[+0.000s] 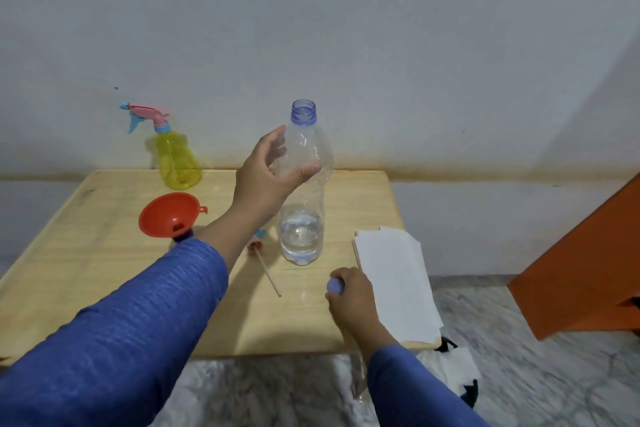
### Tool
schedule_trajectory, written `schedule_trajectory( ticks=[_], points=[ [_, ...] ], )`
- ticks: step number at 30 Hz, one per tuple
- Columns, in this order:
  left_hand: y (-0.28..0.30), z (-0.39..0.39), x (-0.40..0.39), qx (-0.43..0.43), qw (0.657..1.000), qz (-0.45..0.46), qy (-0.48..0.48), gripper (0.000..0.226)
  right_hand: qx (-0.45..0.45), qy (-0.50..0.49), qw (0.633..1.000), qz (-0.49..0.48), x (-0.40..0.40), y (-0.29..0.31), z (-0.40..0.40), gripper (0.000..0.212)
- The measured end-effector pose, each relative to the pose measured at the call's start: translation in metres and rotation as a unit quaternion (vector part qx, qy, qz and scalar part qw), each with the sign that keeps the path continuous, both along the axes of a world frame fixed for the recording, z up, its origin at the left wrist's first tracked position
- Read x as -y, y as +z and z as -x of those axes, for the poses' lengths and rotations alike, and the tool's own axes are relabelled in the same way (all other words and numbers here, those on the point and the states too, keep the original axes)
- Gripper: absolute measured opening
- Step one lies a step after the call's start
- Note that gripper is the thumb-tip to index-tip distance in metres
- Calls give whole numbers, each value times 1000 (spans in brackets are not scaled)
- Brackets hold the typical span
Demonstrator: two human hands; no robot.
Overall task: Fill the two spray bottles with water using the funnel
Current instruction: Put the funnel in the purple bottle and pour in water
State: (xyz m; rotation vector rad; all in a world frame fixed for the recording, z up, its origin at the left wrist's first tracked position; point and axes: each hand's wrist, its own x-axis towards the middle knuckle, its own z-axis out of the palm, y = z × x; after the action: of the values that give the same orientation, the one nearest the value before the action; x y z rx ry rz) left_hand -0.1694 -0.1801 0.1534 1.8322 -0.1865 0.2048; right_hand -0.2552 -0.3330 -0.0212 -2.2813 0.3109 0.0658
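Note:
A clear water bottle (303,191) stands uncapped in the middle of the wooden table (104,288), with a little water at its bottom. My left hand (266,173) curls around its upper part, thumb in front. My right hand (349,291) holds the bottle's blue cap (335,285) just above the table near the front. An orange funnel (169,214) sits in the neck of a bottle mostly hidden behind my left arm. A yellow spray bottle (176,159) with its pink and blue trigger head stands at the back left. A loose spray head with its tube (263,260) lies beside the water bottle.
A folded white paper or cloth (394,284) lies on the table's right side. An orange piece of furniture (581,270) stands to the right on the marble floor. A black and white cloth (457,367) lies under the table's front right corner. The wall is close behind.

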Motion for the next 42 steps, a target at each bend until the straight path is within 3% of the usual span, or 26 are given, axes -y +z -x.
schedule_trajectory(
  ticks=[2,5,11,18,22,27,34,42],
  points=[
    [-1,2,2,-4,1000,26,0,92,-9,17,1000,5,1,-1,-1,27],
    [-1,4,3,-13,999,48,1,93,-27,32,999,-9,2,6,-6,59],
    [-5,14,-5,-23,998,55,8,97,147,-9,981,-128,-8,88,-30,94],
    [-66,79,-23,-65,985,122,106,48,238,24,957,-162,-41,133,-61,121],
    [-122,104,-52,-112,966,84,219,31,270,12,947,-175,-51,131,-73,124],
    [-164,83,-100,-84,931,2,355,64,304,34,940,-149,-51,130,-87,118],
    [-176,46,-129,-114,936,-3,333,93,320,179,928,-69,-71,133,-111,112],
    [-172,39,-132,-124,945,65,295,70,241,340,907,62,-79,150,-125,113]
  ],
)
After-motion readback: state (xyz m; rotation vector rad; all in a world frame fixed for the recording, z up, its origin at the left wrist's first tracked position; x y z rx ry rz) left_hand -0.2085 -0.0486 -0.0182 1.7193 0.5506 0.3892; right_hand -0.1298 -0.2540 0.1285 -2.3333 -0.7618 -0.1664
